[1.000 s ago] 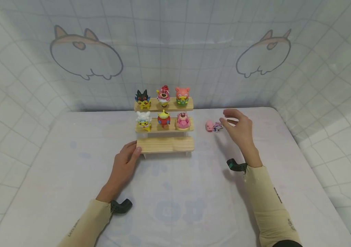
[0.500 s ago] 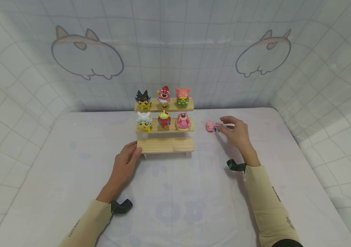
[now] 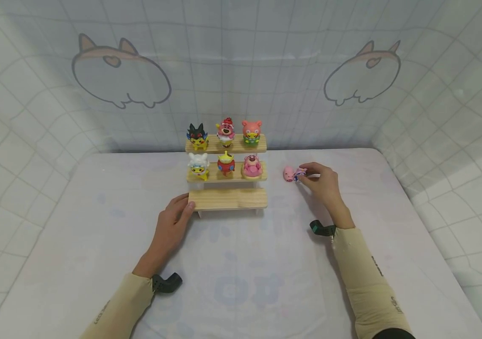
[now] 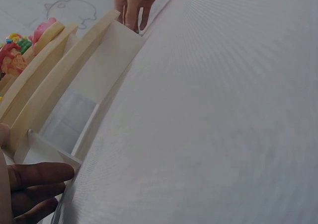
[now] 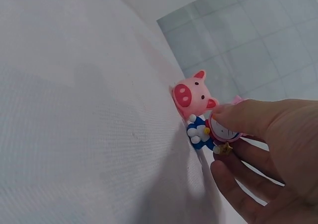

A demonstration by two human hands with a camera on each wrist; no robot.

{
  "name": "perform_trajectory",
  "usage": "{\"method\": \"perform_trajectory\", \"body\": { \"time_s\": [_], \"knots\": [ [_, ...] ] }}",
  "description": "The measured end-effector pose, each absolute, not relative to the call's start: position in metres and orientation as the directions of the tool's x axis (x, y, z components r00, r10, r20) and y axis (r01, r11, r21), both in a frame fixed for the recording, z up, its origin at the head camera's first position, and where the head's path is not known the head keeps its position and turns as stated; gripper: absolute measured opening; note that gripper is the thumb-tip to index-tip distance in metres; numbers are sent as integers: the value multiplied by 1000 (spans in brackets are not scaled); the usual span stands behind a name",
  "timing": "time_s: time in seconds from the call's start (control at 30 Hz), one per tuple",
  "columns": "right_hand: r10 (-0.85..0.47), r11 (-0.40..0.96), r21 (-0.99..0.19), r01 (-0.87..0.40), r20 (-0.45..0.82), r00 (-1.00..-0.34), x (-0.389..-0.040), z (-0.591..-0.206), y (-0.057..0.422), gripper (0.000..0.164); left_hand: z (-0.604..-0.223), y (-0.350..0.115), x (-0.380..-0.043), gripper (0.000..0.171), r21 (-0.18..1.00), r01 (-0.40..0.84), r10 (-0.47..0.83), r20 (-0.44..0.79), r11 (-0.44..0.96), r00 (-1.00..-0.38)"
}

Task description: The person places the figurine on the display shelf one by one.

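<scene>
My left hand [image 3: 174, 219] holds the left end of the lowest board of a three-step wooden display stand [image 3: 228, 198]. Its thumb lies at the board's end, and the fingers [image 4: 39, 174] extend beside the white support. To the right of the stand, my right hand [image 3: 323, 183] pinches a small figurine [image 5: 201, 132] with a blue-and-white body and pink around its head. Thumb and fingers are at the figurine's head, partly covering it. A pink pig figurine [image 5: 191, 96] sits right beside it on the white cloth.
Several toy figurines stand on the upper two steps, among them a white-hatted yellow one [image 3: 199, 167], a red-and-green one [image 3: 226, 164] and a pink bear [image 3: 252, 166]. A grid-patterned curtain [image 3: 241, 70] hangs behind the cloth-covered table [image 3: 232, 263].
My right hand has come down and left onto the blue-and-white figurine and now pinches it. My left hand has stayed at the stand.
</scene>
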State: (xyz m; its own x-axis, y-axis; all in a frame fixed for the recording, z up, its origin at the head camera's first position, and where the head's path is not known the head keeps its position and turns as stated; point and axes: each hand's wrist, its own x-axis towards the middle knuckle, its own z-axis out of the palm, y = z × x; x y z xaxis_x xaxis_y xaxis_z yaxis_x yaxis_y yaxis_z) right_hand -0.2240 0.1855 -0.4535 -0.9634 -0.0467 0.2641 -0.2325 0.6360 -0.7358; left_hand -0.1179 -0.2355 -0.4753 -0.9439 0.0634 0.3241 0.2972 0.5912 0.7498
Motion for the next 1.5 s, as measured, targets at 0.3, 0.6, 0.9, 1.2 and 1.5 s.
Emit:
{"method": "perform_trajectory", "body": {
  "time_s": [0.3,0.6,0.9,1.2,1.5],
  "knots": [
    [12,637,-735,-231,310,-951,-223,-447,188,26,-475,-236,-118,40,740,306,63,338,600,-939],
    [59,623,-728,-287,410,-910,-218,-431,188,26,-475,-235,-118,39,737,315,73,341,599,-937],
    [-7,575,-710,-407,493,-870,-204,-398,172,26,-475,-236,-118,39,730,318,73,346,605,-935],
    [-181,514,-695,-503,485,-855,-194,-384,152,23,-475,-236,-120,37,722,342,77,373,601,-925],
    [-291,523,-660,-539,456,-841,-183,-375,142,25,-476,-236,-120,37,725,334,70,369,602,-927]
  ]
}}
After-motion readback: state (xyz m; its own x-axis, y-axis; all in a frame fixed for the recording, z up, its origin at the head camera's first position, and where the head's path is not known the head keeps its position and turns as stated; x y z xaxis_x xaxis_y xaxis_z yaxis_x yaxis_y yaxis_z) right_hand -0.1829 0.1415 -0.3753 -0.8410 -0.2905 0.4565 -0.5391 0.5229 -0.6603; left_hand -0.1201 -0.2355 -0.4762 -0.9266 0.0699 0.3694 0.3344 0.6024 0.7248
